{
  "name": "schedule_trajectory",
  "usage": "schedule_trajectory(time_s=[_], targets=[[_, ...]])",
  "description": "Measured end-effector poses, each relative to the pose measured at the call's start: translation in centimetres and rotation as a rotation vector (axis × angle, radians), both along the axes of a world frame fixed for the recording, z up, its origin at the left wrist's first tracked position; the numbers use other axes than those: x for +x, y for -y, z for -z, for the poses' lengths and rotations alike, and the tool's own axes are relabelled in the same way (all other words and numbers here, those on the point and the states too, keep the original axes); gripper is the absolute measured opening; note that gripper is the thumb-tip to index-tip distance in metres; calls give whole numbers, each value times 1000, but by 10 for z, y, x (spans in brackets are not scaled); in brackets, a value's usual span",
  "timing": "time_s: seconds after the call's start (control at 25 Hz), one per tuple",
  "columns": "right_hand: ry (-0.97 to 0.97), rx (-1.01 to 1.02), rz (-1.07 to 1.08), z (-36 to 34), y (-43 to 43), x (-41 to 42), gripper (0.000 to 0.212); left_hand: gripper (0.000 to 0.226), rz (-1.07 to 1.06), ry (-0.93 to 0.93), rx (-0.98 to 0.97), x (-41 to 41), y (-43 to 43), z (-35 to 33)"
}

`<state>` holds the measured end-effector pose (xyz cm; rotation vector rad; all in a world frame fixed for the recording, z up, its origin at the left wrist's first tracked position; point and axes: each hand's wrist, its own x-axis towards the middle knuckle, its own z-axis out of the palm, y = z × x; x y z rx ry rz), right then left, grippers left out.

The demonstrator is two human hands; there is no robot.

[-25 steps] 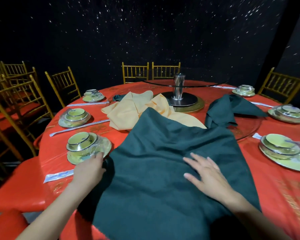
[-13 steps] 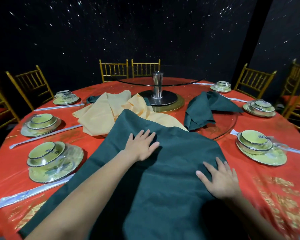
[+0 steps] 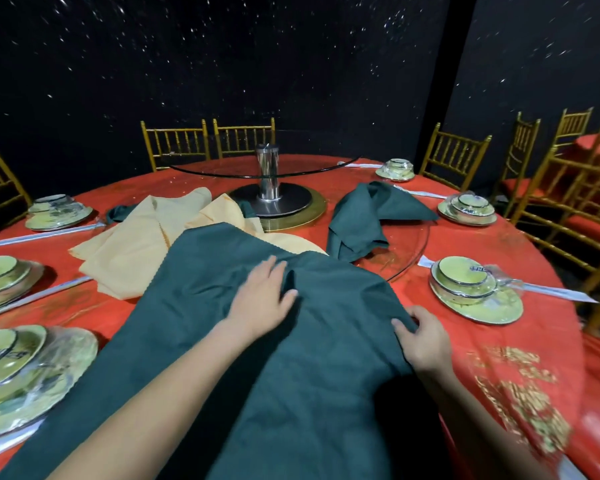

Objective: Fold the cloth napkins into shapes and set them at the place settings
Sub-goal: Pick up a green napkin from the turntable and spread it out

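A large dark green napkin (image 3: pixel 194 306) lies spread on the red round table (image 3: pixel 482 341) in front of me. My left hand (image 3: pixel 262 299) rests flat on its middle with fingers straight. At the napkin's right edge, my right hand (image 3: pixel 425 341) curls its fingers round the cloth's border. A heap of pale yellow napkins (image 3: pixel 136 251) lies beyond on the left. Another dark green napkin (image 3: pixel 364 216) sits crumpled on the glass turntable's rim at the right.
Green bowl-and-plate settings stand around the table: near left (image 3: pixel 25 372), left (image 3: pixel 0 278), far left (image 3: pixel 56 213), right (image 3: pixel 471 289), far right (image 3: pixel 468 209). A glass lazy Susan on a steel post (image 3: pixel 267 174) fills the centre. Gold chairs (image 3: pixel 454 154) ring the table.
My left hand slid forward and to the right across the green napkin. My right hand moved to the napkin's right edge and took hold of it.
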<state>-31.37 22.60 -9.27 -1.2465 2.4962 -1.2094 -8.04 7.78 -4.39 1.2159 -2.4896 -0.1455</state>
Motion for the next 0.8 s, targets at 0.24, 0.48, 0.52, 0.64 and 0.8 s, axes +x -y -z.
schedule_trajectory(time_s=[0.24, 0.48, 0.52, 0.64, 0.8], targets=[[-172, -169, -627, 2, -4, 51, 47, 65, -39, -759, 705, -35, -70, -2], [215, -154, -516, -8, -23, 76, 21, 30, -179, -880, 664, -40, -71, -6], [270, -152, -393, -10, -22, 75, 25, 29, -189, -960, 717, -39, -70, -6], [459, -19, -254, -15, -13, 72, 52, 29, -193, -1035, 777, -35, -66, -6], [580, -142, -353, -29, -5, 81, 14, 41, -137, -1021, 860, -38, -67, -7]])
